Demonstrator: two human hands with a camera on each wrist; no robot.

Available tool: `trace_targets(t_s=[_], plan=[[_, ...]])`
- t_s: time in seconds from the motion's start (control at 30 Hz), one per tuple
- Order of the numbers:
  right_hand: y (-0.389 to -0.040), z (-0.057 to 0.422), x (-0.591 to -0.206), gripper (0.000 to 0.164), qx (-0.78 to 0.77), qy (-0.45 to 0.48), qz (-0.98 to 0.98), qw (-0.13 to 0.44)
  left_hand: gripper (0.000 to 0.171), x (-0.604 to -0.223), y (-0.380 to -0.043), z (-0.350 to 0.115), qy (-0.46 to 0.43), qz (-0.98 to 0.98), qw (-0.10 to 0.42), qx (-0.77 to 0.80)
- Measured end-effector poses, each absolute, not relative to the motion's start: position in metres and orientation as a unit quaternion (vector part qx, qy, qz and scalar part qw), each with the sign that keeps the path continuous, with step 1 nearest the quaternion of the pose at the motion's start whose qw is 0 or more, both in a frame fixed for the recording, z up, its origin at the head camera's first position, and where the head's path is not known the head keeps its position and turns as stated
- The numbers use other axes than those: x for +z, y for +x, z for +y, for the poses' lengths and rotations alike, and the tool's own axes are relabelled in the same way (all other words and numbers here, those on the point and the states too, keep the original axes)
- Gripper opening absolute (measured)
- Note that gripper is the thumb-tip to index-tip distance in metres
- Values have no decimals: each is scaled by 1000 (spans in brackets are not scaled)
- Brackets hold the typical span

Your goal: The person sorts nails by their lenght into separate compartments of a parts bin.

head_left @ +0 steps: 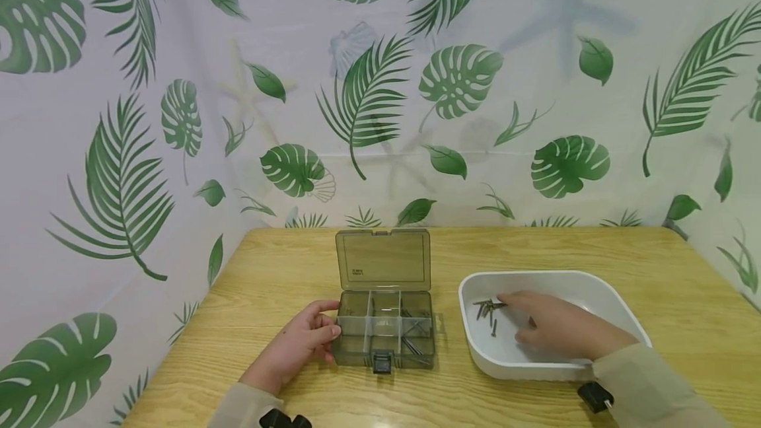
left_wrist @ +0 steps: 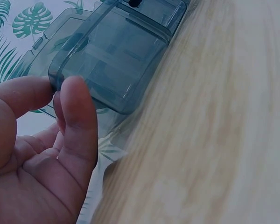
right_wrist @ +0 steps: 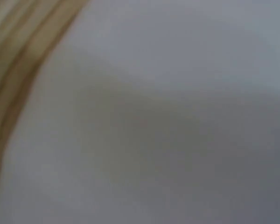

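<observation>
A smoky translucent compartment box [head_left: 355, 356] sits on the table, its lid [head_left: 386, 257] standing open at the back. Long thin metal pieces [head_left: 413, 347] lie in its right-hand compartments. My left hand [head_left: 297, 345] grips the box's left side; in the left wrist view, thumb and finger meet at the box's corner. To the right, a white tray [head_left: 481, 363] has several screws [head_left: 489, 309] bunched toward its left end. My right hand [head_left: 555, 325] reaches inside the tray, index fingertip at the screws and thumb apart from it. The right wrist view shows mostly blurred white tray.
The wooden table [head_left: 285, 256] carries both containers, with a strip of wood between them. A leaf-printed cloth [head_left: 380, 117] hangs behind the table and along its sides. The box's front latch [head_left: 382, 362] hangs down toward me.
</observation>
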State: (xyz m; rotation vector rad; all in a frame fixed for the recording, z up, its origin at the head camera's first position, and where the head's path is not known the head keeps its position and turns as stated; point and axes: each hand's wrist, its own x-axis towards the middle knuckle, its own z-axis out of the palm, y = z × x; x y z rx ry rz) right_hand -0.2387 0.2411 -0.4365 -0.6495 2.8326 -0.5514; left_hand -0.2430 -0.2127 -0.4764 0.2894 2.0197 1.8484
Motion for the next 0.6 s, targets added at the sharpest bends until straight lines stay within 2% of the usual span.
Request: trace_targets(t_s=[0.2,0.5,0.6], plan=[[-237,240,-435,64,-185,-212,955,99,59,-477,-243,-213,101,722,192,657],[-239,242,-438,46,-150,-220,960,88,59,-475,-242,-212,98,721,193,658],[-239,243,-437,35,-148,-215,961,90,59,-473,-241,-212,99,722,194,657]])
